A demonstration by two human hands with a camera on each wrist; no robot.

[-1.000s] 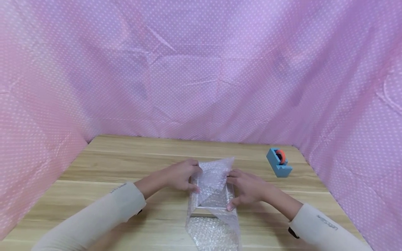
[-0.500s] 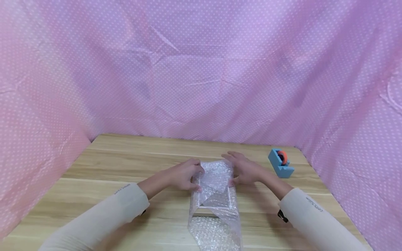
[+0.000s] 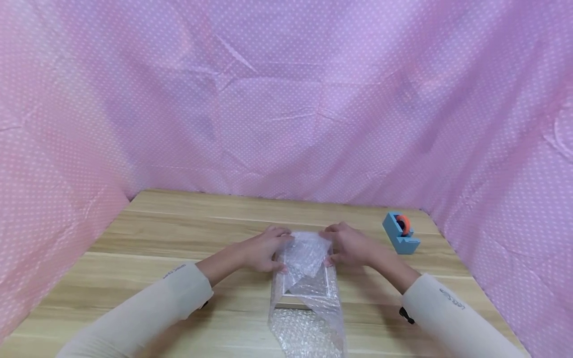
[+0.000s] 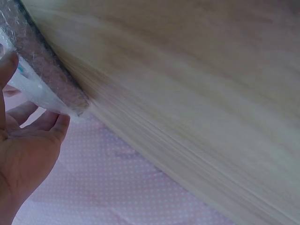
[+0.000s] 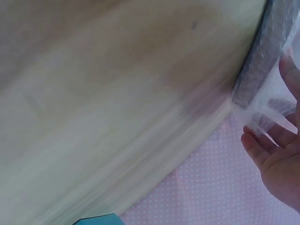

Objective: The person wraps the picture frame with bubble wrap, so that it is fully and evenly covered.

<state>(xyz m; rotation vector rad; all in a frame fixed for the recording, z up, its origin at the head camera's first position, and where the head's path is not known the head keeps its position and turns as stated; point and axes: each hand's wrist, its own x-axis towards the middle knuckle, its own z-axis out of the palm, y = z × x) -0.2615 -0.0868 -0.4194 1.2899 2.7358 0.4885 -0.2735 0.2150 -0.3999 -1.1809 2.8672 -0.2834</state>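
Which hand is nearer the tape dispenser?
The right hand, touching the bubble wrap on the side toward the tape dispenser; the left hand touches the opposite side.

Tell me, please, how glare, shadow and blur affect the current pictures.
Head view: bubble wrap glints with speckled highlights, and soft shadows fall on the wood-grain tabletop beside the left sleeve and right sleeve; left wrist view: dim, the grain smeared; right wrist view: similarly soft grain, the right hand clearer.

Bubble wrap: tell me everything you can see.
The bubble wrap is clear, crinkled, plastic-looking sheet. It's folded over a light-coloured frame on the wooden table, leaving part of the frame's near edge bare; a loose stretch runs toward the wearer. The left hand and right hand touch it near its far corners.
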